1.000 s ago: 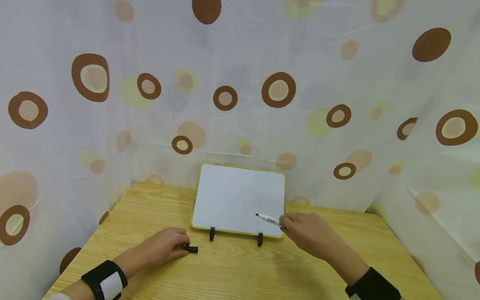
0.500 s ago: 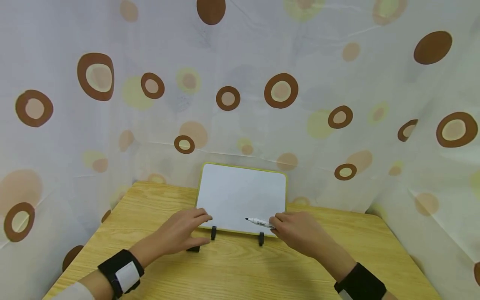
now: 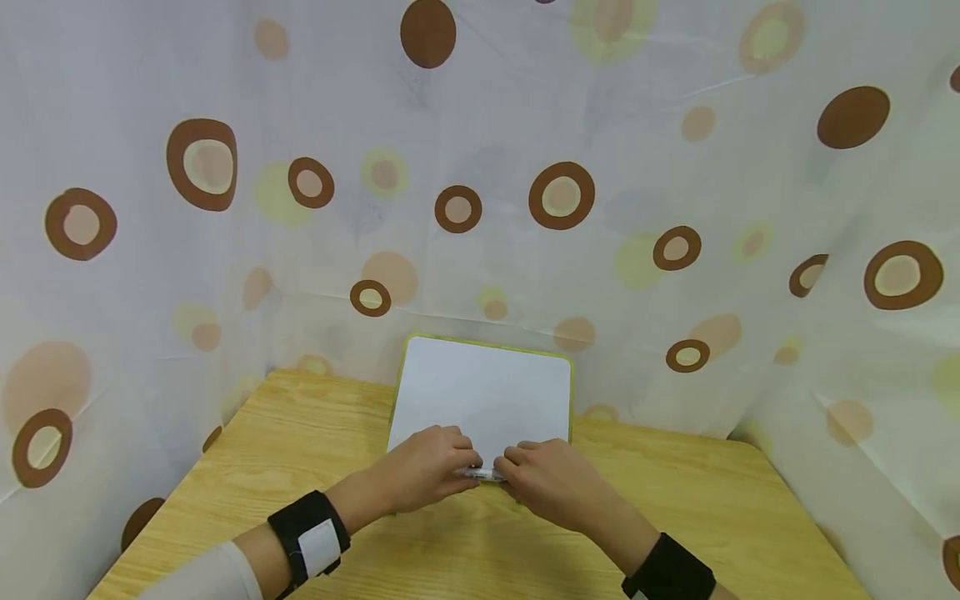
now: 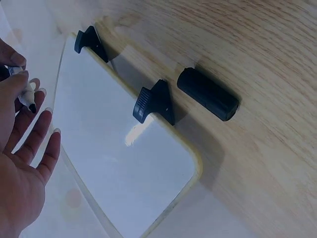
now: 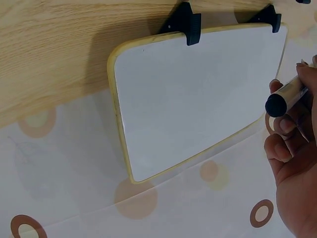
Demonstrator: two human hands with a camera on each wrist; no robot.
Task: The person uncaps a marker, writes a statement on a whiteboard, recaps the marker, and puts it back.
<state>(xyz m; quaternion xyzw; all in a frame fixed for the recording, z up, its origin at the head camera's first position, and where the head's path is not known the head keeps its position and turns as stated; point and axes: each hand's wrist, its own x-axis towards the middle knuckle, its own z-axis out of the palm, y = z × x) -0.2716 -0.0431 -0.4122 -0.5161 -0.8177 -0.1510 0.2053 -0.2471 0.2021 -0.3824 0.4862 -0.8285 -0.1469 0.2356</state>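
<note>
A white-barrelled marker is held level between the two hands, in front of the lower edge of a yellow-framed whiteboard. It is pinched near its writing end by the thumb and fingertips of the left hand, the remaining fingers being held apart and loosely bent. The rear part of the barrel is gripped by the curled fingers and thumb of the right hand. The bare black tip is turned toward the left hand's side, and the dark rear end toward the right hand's.

The whiteboard is stood beyond both hands on two black clip feet, tilted back, its bottom edge partly hidden by the hands in the head view. A black cap is seen lying on its side on the wood-grain tabletop, below the left hand, near one clip foot and apart from the marker. A black wristband with a white patch is worn behind the left hand, and another black band behind the right. Beyond the hands and the board, the background is filled by a curtain printed with brown rings and pale spots.
</note>
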